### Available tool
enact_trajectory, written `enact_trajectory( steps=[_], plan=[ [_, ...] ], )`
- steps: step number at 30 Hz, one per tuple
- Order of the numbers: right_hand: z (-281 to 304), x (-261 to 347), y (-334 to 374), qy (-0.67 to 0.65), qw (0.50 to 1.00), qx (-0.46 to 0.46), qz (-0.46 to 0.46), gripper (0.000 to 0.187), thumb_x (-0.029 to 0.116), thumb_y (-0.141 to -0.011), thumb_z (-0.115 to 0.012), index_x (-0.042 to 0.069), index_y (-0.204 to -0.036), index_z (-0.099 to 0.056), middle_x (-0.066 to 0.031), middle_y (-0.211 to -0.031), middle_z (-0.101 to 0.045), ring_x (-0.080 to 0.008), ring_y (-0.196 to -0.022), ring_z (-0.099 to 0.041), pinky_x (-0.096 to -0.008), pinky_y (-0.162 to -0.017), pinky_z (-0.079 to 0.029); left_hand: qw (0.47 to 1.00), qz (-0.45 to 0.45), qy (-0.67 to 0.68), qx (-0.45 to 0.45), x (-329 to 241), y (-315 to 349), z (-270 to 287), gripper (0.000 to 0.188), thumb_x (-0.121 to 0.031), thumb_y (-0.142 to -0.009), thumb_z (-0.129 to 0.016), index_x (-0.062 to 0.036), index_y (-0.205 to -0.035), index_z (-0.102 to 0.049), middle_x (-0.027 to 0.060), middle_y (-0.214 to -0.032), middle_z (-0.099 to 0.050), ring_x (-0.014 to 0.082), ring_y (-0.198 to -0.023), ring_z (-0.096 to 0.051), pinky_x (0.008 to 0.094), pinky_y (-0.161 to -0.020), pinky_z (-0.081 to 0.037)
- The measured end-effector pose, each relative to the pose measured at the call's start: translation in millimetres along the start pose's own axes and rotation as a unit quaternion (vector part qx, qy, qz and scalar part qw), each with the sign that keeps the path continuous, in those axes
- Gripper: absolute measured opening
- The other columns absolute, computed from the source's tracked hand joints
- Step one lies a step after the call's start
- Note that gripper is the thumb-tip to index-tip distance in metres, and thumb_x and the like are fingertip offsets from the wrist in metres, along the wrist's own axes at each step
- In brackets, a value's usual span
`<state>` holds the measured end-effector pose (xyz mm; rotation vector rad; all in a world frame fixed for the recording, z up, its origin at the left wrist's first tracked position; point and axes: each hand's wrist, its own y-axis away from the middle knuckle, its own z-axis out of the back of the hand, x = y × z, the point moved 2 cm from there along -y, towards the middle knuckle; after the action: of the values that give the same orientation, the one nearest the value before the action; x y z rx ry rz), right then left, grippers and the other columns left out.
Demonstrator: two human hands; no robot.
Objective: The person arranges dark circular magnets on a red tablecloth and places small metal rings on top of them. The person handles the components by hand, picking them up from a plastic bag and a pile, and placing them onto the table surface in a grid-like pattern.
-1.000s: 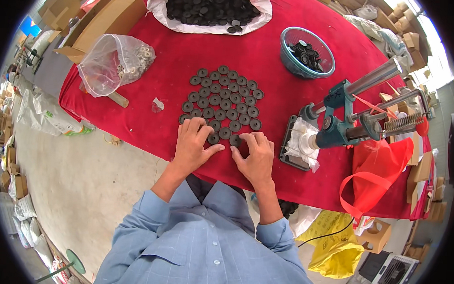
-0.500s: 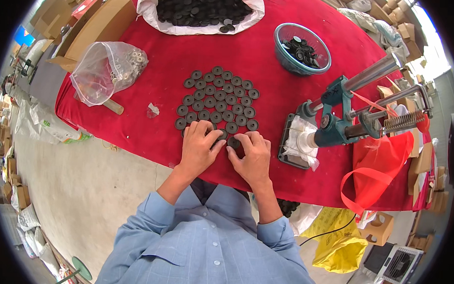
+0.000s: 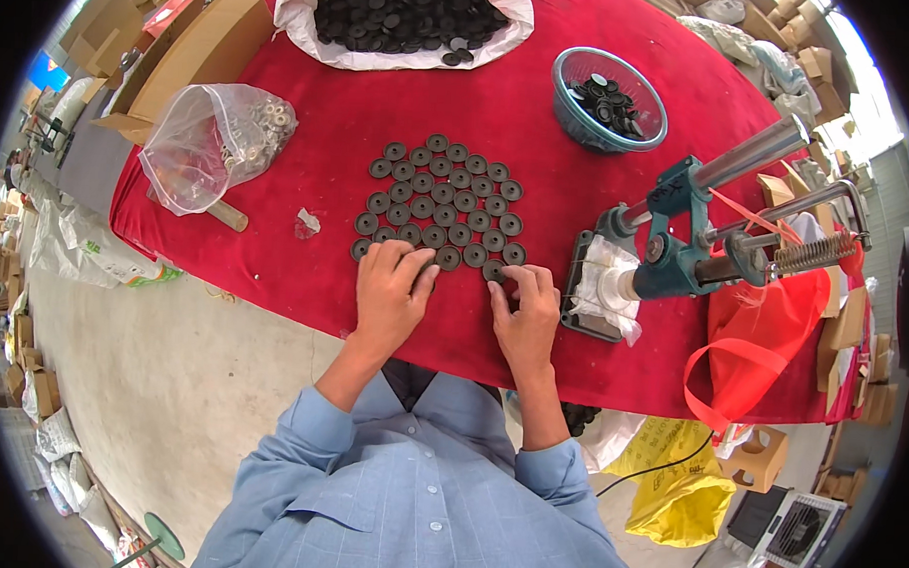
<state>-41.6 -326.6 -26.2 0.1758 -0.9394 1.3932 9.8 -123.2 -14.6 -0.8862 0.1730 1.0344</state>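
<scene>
Black round discs with raised rims, such as this one (image 3: 444, 215), lie flat in a close cluster of several rows on the red cloth (image 3: 309, 159). At the cluster's near left edge is my left hand (image 3: 389, 297), fingers curled and pressed together over the cloth; what lies under its fingertips is hidden. My right hand (image 3: 528, 315) pinches a black disc (image 3: 494, 270) at the near right edge of the cluster, its thumb on the near side and its index finger to the right. That disc rests on the cloth, close to its neighbours.
A white sack (image 3: 293, 23) of black discs lies at the far side. Right of it stands a clear bowl (image 3: 649, 96) of black pieces. A green hand press (image 3: 666, 251) stands beside my right hand. Leftward are a plastic bag (image 3: 194, 155) of small metal parts and a cardboard box (image 3: 202, 50).
My hands have moved apart, the right one rightward with a disc, the left slightly left. Discs that were between my hands now sit against the cluster's near edge.
</scene>
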Motion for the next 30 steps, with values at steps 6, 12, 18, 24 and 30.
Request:
enact_trajectory(
  steps=[6, 12, 18, 24, 30],
  plan=[
    [1, -1, 0, -0.028, 1.0, -0.009, -0.004, 0.026, 0.006, -0.085, -0.082, 0.009, -0.108, -0.071, -0.0078, -0.105, -0.068, -0.0262, -0.083, -0.066, -0.0409, -0.081, -0.048, 0.996, 0.088, -0.011, -0.019, 25, 30, 43, 0.039, -0.013, -0.081, -0.088, -0.0037, -0.114, -0.071, 0.0135, -0.108, -0.063, 0.0335, -0.103, -0.062, 0.0449, -0.087, -0.051],
    [3, 2, 0, -0.044, 0.999, -0.009, 0.008, 0.023, 0.005, -0.086, -0.081, 0.009, -0.107, -0.072, -0.0077, -0.104, -0.068, -0.0262, -0.087, -0.066, -0.0408, -0.081, -0.048, 0.989, 0.144, -0.014, 0.021, 35, 40, 59, 0.045, -0.013, -0.081, -0.089, -0.0015, -0.119, -0.068, 0.0164, -0.116, -0.063, 0.0365, -0.108, -0.061, 0.0457, -0.092, -0.052],
    [4, 6, 1, -0.042, 0.998, -0.011, 0.047, 0.023, 0.004, -0.085, -0.08, 0.009, -0.106, -0.073, -0.0075, -0.103, -0.068, -0.0264, -0.092, -0.067, -0.0402, -0.082, -0.048, 0.994, 0.104, -0.007, 0.013, 40, 32, 47, 0.039, -0.008, -0.083, -0.085, -0.0014, -0.119, -0.068, 0.0154, -0.115, -0.065, 0.0348, -0.104, -0.064, 0.0447, -0.09, -0.054],
    [5, 4, 3, -0.064, 0.998, -0.01, 0.021, 0.023, 0.003, -0.085, -0.078, 0.008, -0.106, -0.072, -0.0084, -0.103, -0.068, -0.0276, -0.093, -0.067, -0.0403, -0.083, -0.049, 0.989, 0.148, 0.024, 0.015, 40, 21, 66, 0.028, -0.003, -0.087, -0.081, -0.0003, -0.113, -0.07, 0.014, -0.109, -0.067, 0.0259, -0.086, -0.067, 0.0374, -0.074, -0.056],
    [3, 1, 5, -0.086, 0.996, -0.004, -0.002, 0.023, 0.0, -0.085, -0.076, 0.007, -0.106, -0.072, -0.01, -0.104, -0.068, -0.0292, -0.094, -0.068, -0.0411, -0.083, -0.049, 0.994, 0.105, 0.015, -0.036, 70, -17, 92, 0.019, 0.001, -0.093, -0.073, 0.0007, -0.112, -0.072, 0.015, -0.105, -0.069, 0.0257, -0.085, -0.07, 0.037, -0.076, -0.057]
  ],
)
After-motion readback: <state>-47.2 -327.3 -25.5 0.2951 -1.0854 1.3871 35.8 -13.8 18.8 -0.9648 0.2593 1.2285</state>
